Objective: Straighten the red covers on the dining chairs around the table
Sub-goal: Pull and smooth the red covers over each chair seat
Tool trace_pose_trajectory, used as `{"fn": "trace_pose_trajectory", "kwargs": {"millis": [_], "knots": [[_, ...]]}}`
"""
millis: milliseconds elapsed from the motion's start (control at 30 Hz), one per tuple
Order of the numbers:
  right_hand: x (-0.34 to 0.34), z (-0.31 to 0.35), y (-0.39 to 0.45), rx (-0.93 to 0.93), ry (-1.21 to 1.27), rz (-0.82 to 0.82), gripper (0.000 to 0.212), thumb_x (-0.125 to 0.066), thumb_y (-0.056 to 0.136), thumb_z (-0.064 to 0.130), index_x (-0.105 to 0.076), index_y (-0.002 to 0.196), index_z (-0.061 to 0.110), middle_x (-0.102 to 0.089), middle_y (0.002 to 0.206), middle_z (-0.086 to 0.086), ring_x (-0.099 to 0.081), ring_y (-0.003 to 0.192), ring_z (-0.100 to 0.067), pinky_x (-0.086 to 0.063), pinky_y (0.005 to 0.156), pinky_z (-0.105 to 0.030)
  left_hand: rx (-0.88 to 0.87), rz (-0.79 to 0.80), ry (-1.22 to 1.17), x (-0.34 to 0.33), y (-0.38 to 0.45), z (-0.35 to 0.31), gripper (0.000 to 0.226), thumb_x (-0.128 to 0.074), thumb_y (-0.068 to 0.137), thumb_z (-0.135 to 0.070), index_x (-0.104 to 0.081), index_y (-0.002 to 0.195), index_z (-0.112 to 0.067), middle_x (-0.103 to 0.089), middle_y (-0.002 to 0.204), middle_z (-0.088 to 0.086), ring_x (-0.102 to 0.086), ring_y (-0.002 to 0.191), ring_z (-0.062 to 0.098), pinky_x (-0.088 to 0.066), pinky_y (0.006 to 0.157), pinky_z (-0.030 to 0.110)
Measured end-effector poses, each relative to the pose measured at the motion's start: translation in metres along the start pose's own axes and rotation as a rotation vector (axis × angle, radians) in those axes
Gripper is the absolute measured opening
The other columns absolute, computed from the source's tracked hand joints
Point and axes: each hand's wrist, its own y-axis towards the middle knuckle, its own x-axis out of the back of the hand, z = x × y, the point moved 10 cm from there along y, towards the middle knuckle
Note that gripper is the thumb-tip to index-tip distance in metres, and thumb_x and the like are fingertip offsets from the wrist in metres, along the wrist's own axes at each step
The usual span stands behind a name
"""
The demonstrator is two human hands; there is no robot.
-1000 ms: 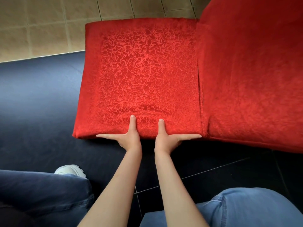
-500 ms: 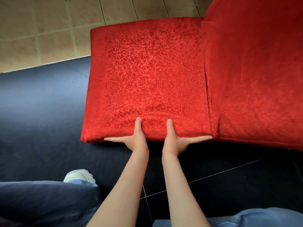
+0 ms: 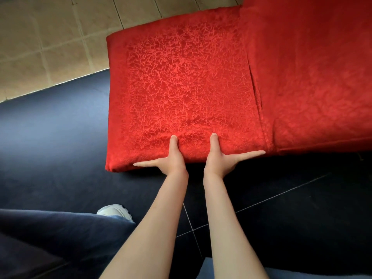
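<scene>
At far left, beige floor tiles point(image 3: 40, 47) meet a dark floor point(image 3: 50, 137). A dark blue trouser leg point(image 3: 56, 238) and a white shoe point(image 3: 114, 211) sit at lower left. In the centre, a red cover point(image 3: 181, 87) with a crackled pattern stretches over a chair seat. The left hand point(image 3: 171, 160) grips its near edge, thumb on top, fingers straight along the side. Just beside it, the right hand point(image 3: 221, 160) holds the same edge the same way. At right, the red-covered chair back point(image 3: 312, 77) rises.
</scene>
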Motion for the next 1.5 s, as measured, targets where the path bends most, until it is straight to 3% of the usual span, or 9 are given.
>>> {"fn": "trace_pose_trajectory", "kwargs": {"millis": [100,233,367,533,700,1067,1200,1300,1500], "knots": [[-0.002,0.011,-0.011,-0.016,-0.012,-0.013,0.134,-0.086,0.068,0.025,0.021,0.148,0.042,-0.042,0.122,0.007,-0.058,0.095,-0.001,-0.044,0.086,-0.018,0.02,-0.021,0.01,0.004,-0.007,-0.013,0.14,-0.085,0.066,-0.037,0.033,0.141,-0.042,-0.049,0.115,0.003,-0.055,0.097,0.019,-0.047,0.099,0.049],[-0.007,0.032,-0.032,-0.077,-0.046,-0.004,0.132,-0.085,0.068,0.03,0.02,0.145,0.049,-0.043,0.103,0.01,-0.054,0.082,0.004,-0.045,0.08,-0.021,0.052,-0.034,0.031,0.012,-0.017,-0.04,0.141,-0.085,0.065,-0.037,0.033,0.141,-0.042,-0.049,0.109,0.003,-0.059,0.098,0.023,-0.048,0.098,0.049],[-0.014,0.059,-0.059,-0.18,-0.084,-0.004,0.131,-0.085,0.069,0.034,0.023,0.14,0.057,-0.044,0.11,-0.008,-0.06,0.082,-0.018,-0.05,0.078,-0.033,0.092,-0.028,0.069,0.018,-0.029,-0.071,0.144,-0.087,0.064,-0.036,0.035,0.14,-0.042,-0.051,0.109,0.003,-0.055,0.093,0.023,-0.048,0.098,0.051],[-0.023,0.091,-0.095,-0.26,-0.137,-0.046,0.13,-0.084,0.072,0.034,0.027,0.136,0.059,-0.041,0.109,-0.012,-0.059,0.084,-0.031,-0.052,0.077,-0.04,0.14,-0.051,0.153,0.03,-0.041,-0.113,0.145,-0.087,0.062,-0.039,0.035,0.139,-0.042,-0.05,0.113,0.006,-0.051,0.088,0.024,-0.047,0.097,0.054],[-0.029,0.115,-0.137,-0.361,-0.218,-0.097,0.131,-0.082,0.073,0.037,0.032,0.132,0.06,-0.039,0.118,-0.018,-0.06,0.095,-0.041,-0.053,0.083,-0.049,0.143,-0.105,0.238,0.05,-0.052,-0.161,0.146,-0.088,0.06,-0.039,0.034,0.14,-0.042,-0.047,0.133,0.014,-0.053,0.108,0.034,-0.043,0.098,0.061],[-0.024,0.144,-0.208,-0.449,-0.334,-0.14,0.129,-0.08,0.075,0.038,0.031,0.138,0.052,-0.036,0.126,-0.023,-0.061,0.091,-0.039,-0.05,0.078,-0.043,0.161,-0.204,0.416,0.108,-0.071,-0.221,0.145,-0.088,0.059,-0.041,0.032,0.142,-0.04,-0.048,0.135,0.018,-0.053,0.113,0.04,-0.04,0.1,0.06],[-0.011,0.145,-0.228,-0.449,-0.359,-0.139,0.128,-0.08,0.076,0.038,0.031,0.138,0.052,-0.036,0.127,-0.024,-0.055,0.08,-0.031,-0.044,0.074,-0.038,0.192,-0.236,0.465,0.136,-0.078,-0.219,0.147,-0.088,0.058,-0.044,0.033,0.142,-0.037,-0.05,0.132,0.022,-0.052,0.115,0.041,-0.038,0.103,0.059],[0.002,0.146,-0.246,-0.452,-0.405,-0.156,0.128,-0.08,0.075,0.039,0.031,0.138,0.053,-0.036,0.127,-0.025,-0.06,0.09,-0.04,-0.048,0.079,-0.044,0.205,-0.246,0.458,0.158,-0.084,-0.217,0.142,-0.088,0.058,-0.042,0.023,0.146,-0.037,-0.054,0.125,0.02,-0.054,0.096,0.033,-0.043,0.099,0.056],[0.015,0.145,-0.294,-0.485,-0.486,-0.177,0.129,-0.08,0.074,0.042,0.031,0.139,0.051,-0.037,0.127,-0.028,-0.059,0.096,-0.048,-0.047,0.087,-0.05,0.23,-0.263,0.475,0.206,-0.081,-0.228,0.146,-0.088,0.059,-0.042,0.031,0.143,-0.037,-0.055,0.112,0.017,-0.042,0.07,0.022,-0.044,0.084,0.044]]}}
